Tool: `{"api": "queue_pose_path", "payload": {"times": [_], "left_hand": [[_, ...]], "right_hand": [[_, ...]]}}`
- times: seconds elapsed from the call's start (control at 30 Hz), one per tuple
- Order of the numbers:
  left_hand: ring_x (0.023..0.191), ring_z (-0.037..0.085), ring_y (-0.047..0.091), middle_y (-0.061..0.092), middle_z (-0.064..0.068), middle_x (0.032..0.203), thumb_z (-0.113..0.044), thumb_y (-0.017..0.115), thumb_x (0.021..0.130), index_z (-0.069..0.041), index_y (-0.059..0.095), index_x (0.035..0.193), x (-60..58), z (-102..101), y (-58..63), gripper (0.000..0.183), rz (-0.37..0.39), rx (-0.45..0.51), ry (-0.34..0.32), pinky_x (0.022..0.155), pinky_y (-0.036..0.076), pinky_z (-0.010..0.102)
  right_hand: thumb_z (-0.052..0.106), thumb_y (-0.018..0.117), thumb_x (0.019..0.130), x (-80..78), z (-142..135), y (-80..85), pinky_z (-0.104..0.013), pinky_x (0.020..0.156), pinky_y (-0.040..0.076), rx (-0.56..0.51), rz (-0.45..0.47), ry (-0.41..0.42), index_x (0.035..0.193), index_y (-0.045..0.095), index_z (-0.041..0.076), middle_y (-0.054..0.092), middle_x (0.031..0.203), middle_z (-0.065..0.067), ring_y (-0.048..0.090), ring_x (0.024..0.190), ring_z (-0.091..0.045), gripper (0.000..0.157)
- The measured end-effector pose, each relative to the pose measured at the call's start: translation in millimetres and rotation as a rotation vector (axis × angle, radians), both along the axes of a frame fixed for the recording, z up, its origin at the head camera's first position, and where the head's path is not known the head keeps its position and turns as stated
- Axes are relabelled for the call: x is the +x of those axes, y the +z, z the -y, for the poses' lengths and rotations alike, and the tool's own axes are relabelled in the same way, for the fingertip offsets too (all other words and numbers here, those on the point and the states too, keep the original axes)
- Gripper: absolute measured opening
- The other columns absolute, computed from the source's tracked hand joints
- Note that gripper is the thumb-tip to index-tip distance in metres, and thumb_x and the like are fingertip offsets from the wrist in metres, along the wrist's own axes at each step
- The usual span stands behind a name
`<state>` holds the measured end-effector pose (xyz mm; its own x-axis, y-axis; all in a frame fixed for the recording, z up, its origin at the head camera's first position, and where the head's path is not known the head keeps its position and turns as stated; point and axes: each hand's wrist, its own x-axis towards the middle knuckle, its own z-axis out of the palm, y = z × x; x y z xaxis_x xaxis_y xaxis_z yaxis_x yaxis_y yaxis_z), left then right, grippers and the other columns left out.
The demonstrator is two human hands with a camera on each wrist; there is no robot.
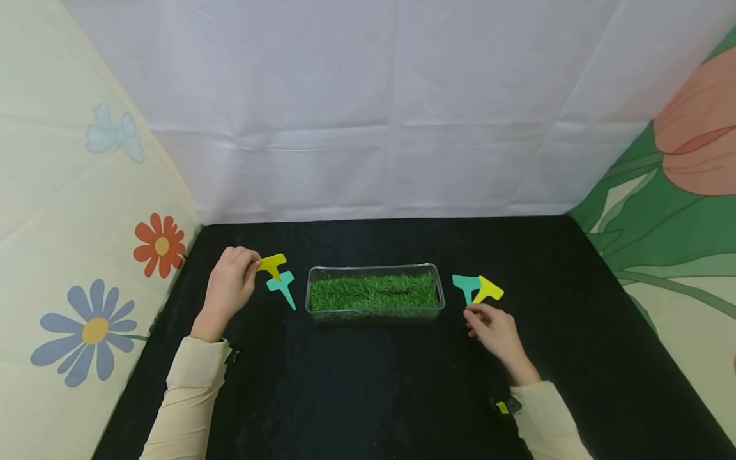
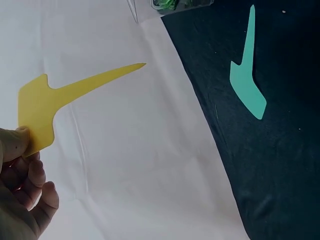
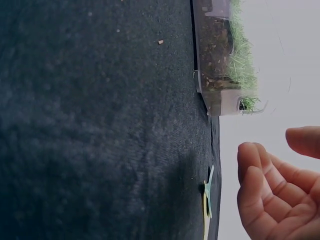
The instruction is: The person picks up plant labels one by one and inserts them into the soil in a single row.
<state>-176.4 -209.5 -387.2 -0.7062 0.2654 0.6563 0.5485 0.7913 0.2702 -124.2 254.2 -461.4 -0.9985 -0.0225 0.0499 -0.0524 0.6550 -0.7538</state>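
My left hand (image 1: 232, 281) pinches a yellow T-shaped plant label (image 2: 37, 110) by its wide head, between thumb and fingers. Its pointed stem is free and raised above the table. A teal plant label (image 1: 282, 286) lies flat just beyond it, on the black cloth. Over on the right, a second teal label (image 1: 464, 284) and another yellow label (image 1: 489, 289) lie overlapping on the cloth. My right hand (image 1: 494, 335) hovers close by them, thumb and fingers apart with nothing between them in the right wrist view.
Between the hands stands a clear plastic tray (image 1: 376, 312) of green grass, with brown soil (image 3: 212, 57) visible through its side. Black cloth (image 1: 356, 383) covers the table. A white sheet (image 1: 368, 128) hangs behind it, and printed floral cloths flank both sides.
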Motion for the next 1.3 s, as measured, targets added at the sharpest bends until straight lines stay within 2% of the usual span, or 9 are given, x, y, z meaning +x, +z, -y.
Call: {"api": "queue_pose_path", "payload": {"times": [0.2,0.6,0.87,1.3], "left_hand": [[0.068,0.029,0.043,0.055,0.014,0.074,0.012,0.064,0.076,0.005,0.057,0.079,-1.0,-6,2.6,0.01,-0.026,0.009,-0.025,0.063,0.039,0.036],[0.067,0.027,0.042,0.054,0.013,0.074,0.01,0.062,0.079,0.004,0.057,0.08,-6.4,-18,0.4,0.008,-0.059,0.021,-0.073,0.063,0.038,0.034],[0.066,0.027,0.043,0.054,0.013,0.073,0.011,0.062,0.078,0.004,0.057,0.079,-6.6,-22,3.8,0.008,-0.086,0.019,-0.092,0.062,0.038,0.035],[0.067,0.027,0.043,0.054,0.013,0.074,0.01,0.062,0.079,0.004,0.057,0.08,-9.7,-30,11.6,0.008,-0.083,-0.003,-0.126,0.063,0.038,0.035]], "right_hand": [[0.015,0.056,0.09,1.7,1,0.6,-0.024,0.053,0.048,0.003,0.004,-0.004,0.105,0.061,-0.006,0.065,0.077,-0.013,0.061,0.057,-0.014,0.027],[0.018,0.056,0.091,3.1,7,5.2,-0.025,0.052,0.047,0.003,0.032,-0.017,0.107,0.06,-0.007,0.064,0.075,-0.01,0.061,0.058,-0.015,0.03],[0.017,0.056,0.091,3.6,6,4.2,-0.025,0.052,0.048,-0.001,0.024,-0.015,0.107,0.06,-0.007,0.064,0.075,-0.011,0.061,0.058,-0.015,0.03],[0.016,0.056,0.091,5.8,3,1.8,-0.025,0.052,0.048,0.001,0.009,-0.011,0.106,0.061,-0.007,0.064,0.075,-0.011,0.06,0.057,-0.014,0.028]]}}
